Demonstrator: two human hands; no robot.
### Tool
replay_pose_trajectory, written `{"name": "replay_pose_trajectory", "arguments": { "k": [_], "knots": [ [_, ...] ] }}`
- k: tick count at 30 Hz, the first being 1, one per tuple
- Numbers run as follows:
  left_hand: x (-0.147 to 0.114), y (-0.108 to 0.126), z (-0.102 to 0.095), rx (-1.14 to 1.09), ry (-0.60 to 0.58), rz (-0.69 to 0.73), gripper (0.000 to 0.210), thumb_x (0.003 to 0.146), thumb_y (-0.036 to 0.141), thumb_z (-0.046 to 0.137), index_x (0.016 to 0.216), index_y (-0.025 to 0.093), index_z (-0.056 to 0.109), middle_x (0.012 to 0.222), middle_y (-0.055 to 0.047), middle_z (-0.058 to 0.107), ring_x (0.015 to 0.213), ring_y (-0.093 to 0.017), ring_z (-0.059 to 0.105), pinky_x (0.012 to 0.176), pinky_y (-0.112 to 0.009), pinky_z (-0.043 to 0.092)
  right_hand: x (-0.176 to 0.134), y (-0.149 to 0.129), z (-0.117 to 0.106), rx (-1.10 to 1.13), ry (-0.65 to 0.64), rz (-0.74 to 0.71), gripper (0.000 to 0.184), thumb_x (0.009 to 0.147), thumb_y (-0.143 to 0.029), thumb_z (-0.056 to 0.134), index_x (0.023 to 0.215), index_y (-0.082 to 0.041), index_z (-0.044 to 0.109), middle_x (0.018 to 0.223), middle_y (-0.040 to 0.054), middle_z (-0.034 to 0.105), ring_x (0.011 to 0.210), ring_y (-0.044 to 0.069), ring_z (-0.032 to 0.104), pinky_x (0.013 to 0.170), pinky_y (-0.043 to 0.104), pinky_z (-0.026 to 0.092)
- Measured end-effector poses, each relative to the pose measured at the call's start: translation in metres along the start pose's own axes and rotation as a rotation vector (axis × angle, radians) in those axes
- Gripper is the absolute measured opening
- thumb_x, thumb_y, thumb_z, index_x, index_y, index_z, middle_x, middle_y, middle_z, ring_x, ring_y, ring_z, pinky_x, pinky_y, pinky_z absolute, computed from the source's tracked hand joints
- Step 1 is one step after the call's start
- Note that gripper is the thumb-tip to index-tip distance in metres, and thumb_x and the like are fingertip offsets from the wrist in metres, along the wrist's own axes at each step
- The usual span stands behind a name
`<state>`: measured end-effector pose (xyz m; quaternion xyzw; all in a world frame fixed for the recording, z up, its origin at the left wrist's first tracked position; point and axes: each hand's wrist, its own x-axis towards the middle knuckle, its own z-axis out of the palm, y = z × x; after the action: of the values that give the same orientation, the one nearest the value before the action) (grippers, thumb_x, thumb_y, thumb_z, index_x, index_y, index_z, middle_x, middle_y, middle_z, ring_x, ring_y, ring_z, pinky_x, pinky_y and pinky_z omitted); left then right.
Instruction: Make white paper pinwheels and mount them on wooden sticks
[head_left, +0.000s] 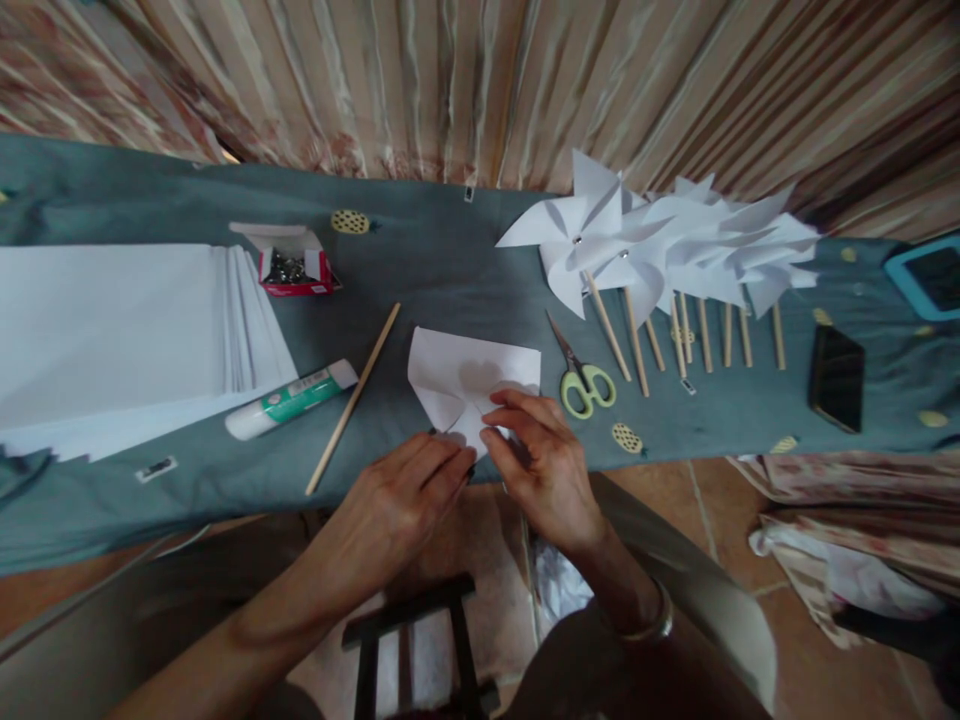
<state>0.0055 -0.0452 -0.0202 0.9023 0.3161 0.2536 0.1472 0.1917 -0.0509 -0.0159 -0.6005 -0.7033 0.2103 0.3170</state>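
A white sheet of paper (472,365) lies near the table's front edge, partly folded, with its near corners drawn in toward my hands. My left hand (416,490) pinches its near left part, and the fingertips cover what they grip. From the right, my right hand (551,460) curls over the sheet, thumb and fingers closed around a paper flap near the middle. Just right of the paper lie scissors (581,388) with green handles, blades pointing away. A wooden stick (352,400) rests to the left, beside a green and white glue stick (292,400).
Several finished paper pinwheels (585,225) on wooden sticks lie at the back right. A stack of white paper (105,330) fills the left side, near an opened red box of metal pins (292,268). A dark phone (837,378) and a blue-framed device (930,278) lie far right.
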Motion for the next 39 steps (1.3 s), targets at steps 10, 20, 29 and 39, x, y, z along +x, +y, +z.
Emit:
{"name": "replay_pose_trajectory", "arguments": {
  "k": [10,20,29,39],
  "knots": [
    [-0.0018,-0.0018,0.0022,0.01,0.012,-0.01,0.021,0.091,0.009,0.051,0.11,0.009,0.06,0.101,-0.011,0.068,0.091,-0.019,0.066,0.077,-0.033,0.061,0.0005,0.0,0.003,-0.016,-0.005,-0.031,0.015,0.091,-0.021,0.055,0.095,-0.021,0.069,0.111,0.0074,0.068,0.107,0.022,0.059,0.095,0.041,0.051],
    [-0.0022,-0.0028,0.0032,0.022,0.007,0.007,0.021,0.089,0.007,0.053,0.109,0.007,0.06,0.101,-0.012,0.067,0.091,-0.02,0.065,0.079,-0.034,0.061,0.0017,0.0,0.0052,-0.022,-0.018,-0.051,0.015,0.091,-0.02,0.054,0.094,-0.021,0.069,0.112,0.0079,0.067,0.108,0.023,0.058,0.096,0.04,0.05],
    [-0.0011,-0.0018,0.0027,0.037,0.024,0.001,0.02,0.09,0.009,0.051,0.108,0.007,0.06,0.099,-0.011,0.068,0.089,-0.02,0.066,0.078,-0.032,0.061,0.0023,-0.0004,0.0062,-0.031,-0.029,-0.055,0.016,0.091,-0.019,0.053,0.094,-0.02,0.069,0.114,0.0087,0.066,0.109,0.023,0.057,0.098,0.041,0.048],
    [0.0003,-0.0011,0.0014,0.034,0.028,-0.002,0.018,0.091,0.009,0.051,0.103,0.006,0.063,0.098,-0.011,0.069,0.088,-0.019,0.066,0.076,-0.031,0.061,0.0042,-0.0003,0.0079,-0.144,-0.045,-0.113,0.021,0.091,-0.019,0.051,0.103,-0.016,0.067,0.13,0.0134,0.054,0.12,0.027,0.049,0.103,0.045,0.044]
  ]
}}
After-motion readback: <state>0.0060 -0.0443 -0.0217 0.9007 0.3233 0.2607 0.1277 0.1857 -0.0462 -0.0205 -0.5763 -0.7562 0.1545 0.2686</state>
